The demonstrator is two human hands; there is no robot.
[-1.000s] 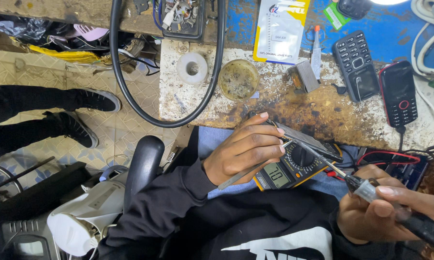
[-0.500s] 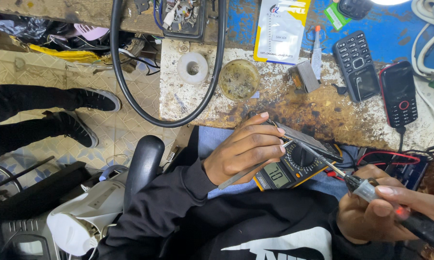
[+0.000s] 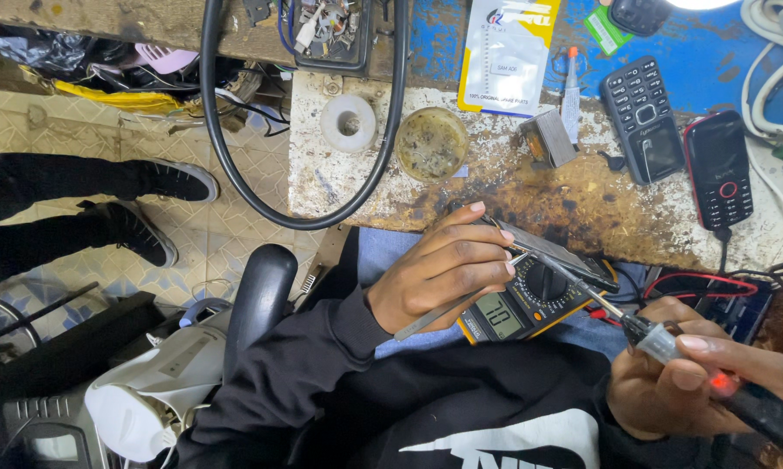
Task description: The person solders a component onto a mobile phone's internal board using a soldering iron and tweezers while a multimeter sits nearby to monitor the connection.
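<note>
Your left hand (image 3: pixel 448 269) pinched tweezers (image 3: pixel 461 300), fingers closed narrow round them, tips brought to the near edge of a small dark board (image 3: pixel 552 252) held over your lap. Your right hand (image 3: pixel 695 382) was wrapped tight round a soldering iron (image 3: pixel 669 347), its thin tip laid slantwise on the same board, touching or almost touching near the tweezer tips; contact itself was too small to confirm. A red light glowed on the iron's handle. Judgement: you were mid-joint, with tool and tweezers both on the board and nothing yet set down; I could not tell how many joints were finished. A yellow meter (image 3: pixel 522 308) lay just beneath the board, its display lit, red lead trailing right. Containers: a round tin (image 3: pixel 432 143) on the far bench (image 3: pixel 530 195) held a brownish, speckled residue, likely flux; lid absent. Left of it stood a white tape roll (image 3: pixel 349 122). Two keypad phones (image 3: pixel 647 117) lay far right, well apart from your hands.
</note>
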